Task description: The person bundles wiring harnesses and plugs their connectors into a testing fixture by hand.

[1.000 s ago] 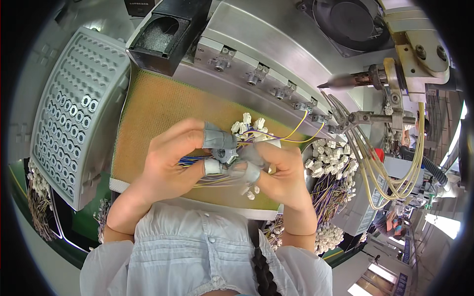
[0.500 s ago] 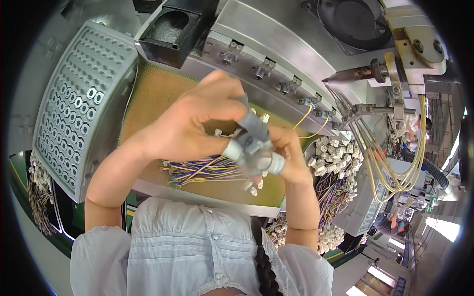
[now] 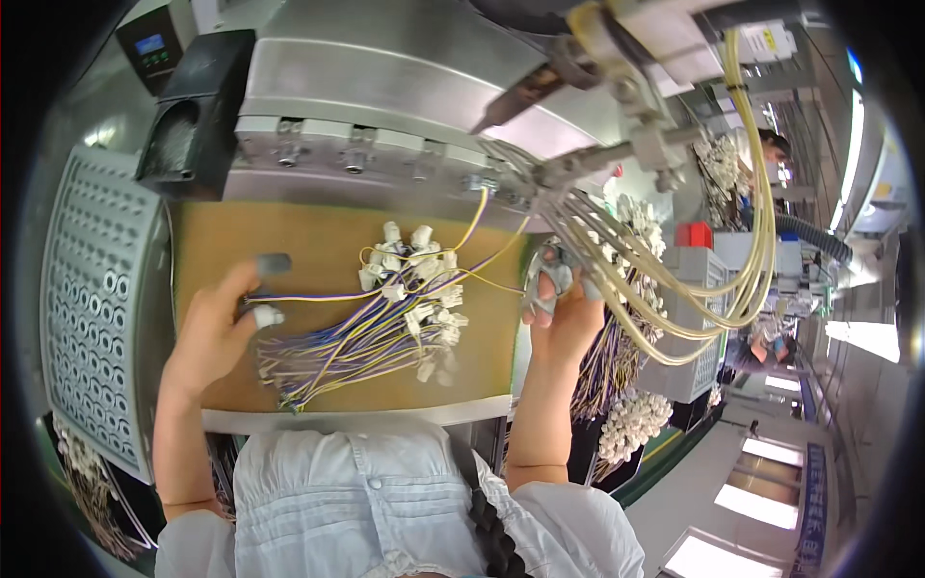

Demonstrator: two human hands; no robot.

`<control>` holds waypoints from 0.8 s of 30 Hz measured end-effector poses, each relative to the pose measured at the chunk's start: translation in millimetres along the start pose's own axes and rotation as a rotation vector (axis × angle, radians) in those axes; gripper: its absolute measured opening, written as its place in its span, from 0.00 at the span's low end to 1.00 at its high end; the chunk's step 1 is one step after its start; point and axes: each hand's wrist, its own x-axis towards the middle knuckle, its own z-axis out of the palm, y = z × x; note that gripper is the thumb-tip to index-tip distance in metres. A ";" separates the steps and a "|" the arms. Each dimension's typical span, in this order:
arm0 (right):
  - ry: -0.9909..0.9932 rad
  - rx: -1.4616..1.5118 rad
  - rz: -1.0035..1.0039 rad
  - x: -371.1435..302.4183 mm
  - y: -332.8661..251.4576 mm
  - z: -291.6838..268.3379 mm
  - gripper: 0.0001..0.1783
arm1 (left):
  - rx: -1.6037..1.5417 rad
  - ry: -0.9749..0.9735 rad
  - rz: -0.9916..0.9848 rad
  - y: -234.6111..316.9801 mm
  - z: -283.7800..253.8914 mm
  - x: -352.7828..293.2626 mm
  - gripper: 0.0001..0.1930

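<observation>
My left hand (image 3: 214, 323) is at the left of the tan mat, its covered thumb and forefinger apart. The end of a purple-and-yellow wire lies between them; I cannot tell whether other fingers touch it. My right hand (image 3: 564, 308) is at the mat's right edge, its grey-wrapped fingers curled, partly behind pale tubes. A yellow wire (image 3: 493, 281) runs up to these fingers; what they hold is hidden. Between my hands lies a bundle of purple, yellow and white wires (image 3: 332, 352) with white connectors (image 3: 424, 313) at its right end.
A metal rail with small clamps (image 3: 355, 152) runs behind the mat (image 3: 217, 241). A pointed tool tip (image 3: 491, 120) and pale tubes (image 3: 674, 289) hang at right. A grey tray of rings (image 3: 101, 318) stands left, beside a black box (image 3: 198, 116). More connectors (image 3: 634, 424) hang right.
My hands have moved apart from above the bundle, left hand to the left and right hand toward the tubes. The view has turned, and the connectors now show fully.
</observation>
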 end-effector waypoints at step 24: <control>0.104 -1.938 -0.657 78.3 -56.5 -111.3 0.23 | -0.257 0.334 -0.110 11.6 10.8 -38.3 0.06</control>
